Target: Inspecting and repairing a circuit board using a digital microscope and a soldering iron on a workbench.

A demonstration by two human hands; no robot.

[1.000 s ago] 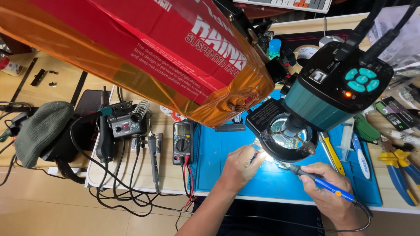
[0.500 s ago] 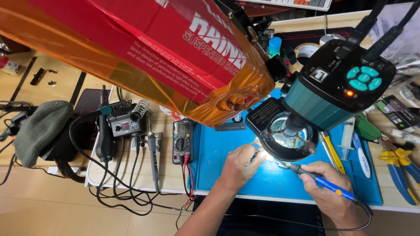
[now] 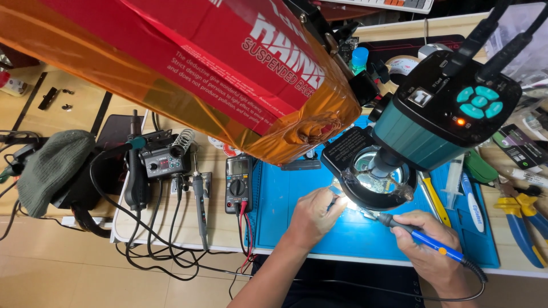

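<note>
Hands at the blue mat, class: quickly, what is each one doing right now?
Left hand: closed on a small tool, probably tweezers, under the ring light.
Right hand: closed around the blue soldering iron.

Left hand [image 3: 311, 215], right hand [image 3: 425, 245]: bare, no gloves, rings or sleeves visible.

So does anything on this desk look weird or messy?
Yes. A big red box wrapped in orange film hangs tilted over the bench, hiding part of it. Black cables spill in a tangle off the front edge by the multimeter. The hands themselves look tidy: the right hand holds a blue soldering iron, the left hand rests under the ring light.
</note>
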